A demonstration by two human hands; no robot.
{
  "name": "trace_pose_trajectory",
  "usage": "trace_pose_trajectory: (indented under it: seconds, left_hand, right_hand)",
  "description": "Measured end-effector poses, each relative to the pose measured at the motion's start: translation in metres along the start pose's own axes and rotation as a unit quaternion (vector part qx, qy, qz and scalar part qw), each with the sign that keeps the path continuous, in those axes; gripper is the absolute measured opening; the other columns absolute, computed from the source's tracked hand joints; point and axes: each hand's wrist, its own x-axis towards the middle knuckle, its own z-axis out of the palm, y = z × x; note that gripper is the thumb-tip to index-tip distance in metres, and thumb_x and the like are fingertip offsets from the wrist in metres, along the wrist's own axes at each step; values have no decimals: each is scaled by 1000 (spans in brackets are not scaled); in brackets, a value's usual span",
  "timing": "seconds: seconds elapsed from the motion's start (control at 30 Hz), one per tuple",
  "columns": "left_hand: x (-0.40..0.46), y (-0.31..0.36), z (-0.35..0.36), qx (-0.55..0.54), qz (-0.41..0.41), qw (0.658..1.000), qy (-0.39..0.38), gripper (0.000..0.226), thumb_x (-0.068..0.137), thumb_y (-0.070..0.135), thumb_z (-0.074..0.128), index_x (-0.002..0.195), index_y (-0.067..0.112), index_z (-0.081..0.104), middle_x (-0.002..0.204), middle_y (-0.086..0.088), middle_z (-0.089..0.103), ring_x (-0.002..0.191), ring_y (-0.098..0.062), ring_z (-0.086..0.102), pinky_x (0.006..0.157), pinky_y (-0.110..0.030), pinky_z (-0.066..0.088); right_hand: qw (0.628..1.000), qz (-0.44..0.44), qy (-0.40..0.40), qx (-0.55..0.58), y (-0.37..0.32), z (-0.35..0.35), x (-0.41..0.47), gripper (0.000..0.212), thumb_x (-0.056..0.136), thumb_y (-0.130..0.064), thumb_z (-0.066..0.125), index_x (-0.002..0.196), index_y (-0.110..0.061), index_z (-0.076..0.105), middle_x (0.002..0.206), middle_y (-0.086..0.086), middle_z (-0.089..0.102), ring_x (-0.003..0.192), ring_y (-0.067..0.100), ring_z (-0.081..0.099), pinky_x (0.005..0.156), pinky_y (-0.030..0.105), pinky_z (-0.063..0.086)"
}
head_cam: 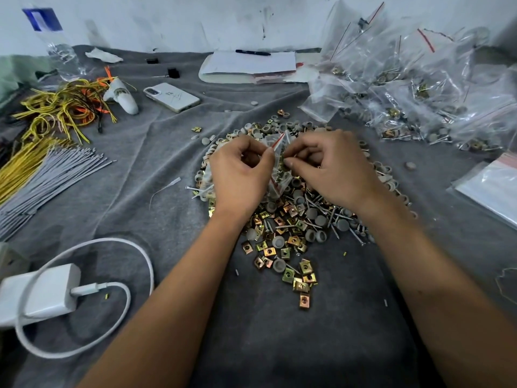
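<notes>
- Two pinches, left hand (240, 175) and right hand (333, 169), clamped a small clear red-striped plastic bag (275, 177).
- Its long axis ran toward the person, mouth pointing away.

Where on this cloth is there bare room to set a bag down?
Bare cloth lies between the forearms below the pile of parts, and between the phone and that pile. Crowded: filled bags at right, wires and ties at left.

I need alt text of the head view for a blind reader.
The left hand and right hand pinch a clear bag over a pile of brass clips, nails and grey caps on a grey cloth. Filled bags lie far right.
</notes>
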Motion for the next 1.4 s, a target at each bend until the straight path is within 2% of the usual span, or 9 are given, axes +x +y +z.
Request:
trace_pose_trajectory:
  seconds: [0.13,0.27,0.63,0.8,0.9,1.0,1.1,1.23,1.4]
  left_hand:
    - [1,0,-1,-4,-3,1000,6,12,89,10,75,78,7,72,60,2,65,48,-3,53,48,-19,41]
    - [2,-1,-1,-2,-8,1000,17,12,88,11,75,77,10,72,58,1,62,49,-7,50,49,-22,40]
    - [4,-1,-1,3,7,999,53,19,87,9,76,71,17,69,54,10,51,50,-3,45,51,-18,38]
    - [5,-2,-1,8,6,999,51,21,86,10,76,70,20,68,54,11,51,51,-2,45,52,-18,37]
    - [5,-2,0,5,4,999,52,22,86,10,76,69,21,68,54,11,52,50,-2,45,53,-18,38]
    - [5,-2,-2,-3,2,999,47,18,86,10,76,71,17,71,56,8,55,52,-5,47,54,-24,41]
    - [4,-1,-2,-15,7,999,28,14,88,11,77,75,10,72,58,1,58,54,-12,50,54,-28,41]
    - [4,0,-4,-40,25,999,-10,12,87,8,77,76,5,73,57,6,58,50,-6,46,50,-21,36]
    - [10,-5,-15,-51,41,998,-18,11,85,12,76,76,8,72,61,2,57,56,-13,46,55,-31,36]
  right_hand:
    - [997,-10,47,57,4,-3,-2,16,88,-10,79,102,-19,76,87,-11,74,76,-1,72,67,13,57]
    - [995,-38,69,57,7,-13,-6,7,88,-15,80,94,-13,75,81,-6,73,72,11,73,65,29,62]
    - [949,-103,-297,-37,-10,1,-13,23,68,-52,90,83,-38,80,87,-22,56,99,-1,46,84,15,34]
    - [929,-84,-356,-61,-9,3,-16,19,71,-46,90,85,-40,79,91,-23,54,102,-9,42,85,10,32]
    - [944,-63,-325,10,-10,-4,-15,14,75,-38,90,86,-35,80,89,-19,64,96,1,57,85,16,44]
    - [989,-49,-126,54,-3,-9,-11,13,81,-28,87,92,-25,80,87,-12,73,83,8,69,80,33,58]
    - [996,-73,47,19,3,-5,-7,12,88,-19,81,99,-17,78,93,-10,73,85,5,69,78,28,57]
    - [994,-94,7,53,3,1,-9,8,99,-9,67,106,-10,67,94,-5,73,66,7,71,63,29,59]
    - [995,-88,44,-3,8,-2,-9,9,100,-12,65,109,-12,65,84,-3,74,72,4,71,65,35,60]
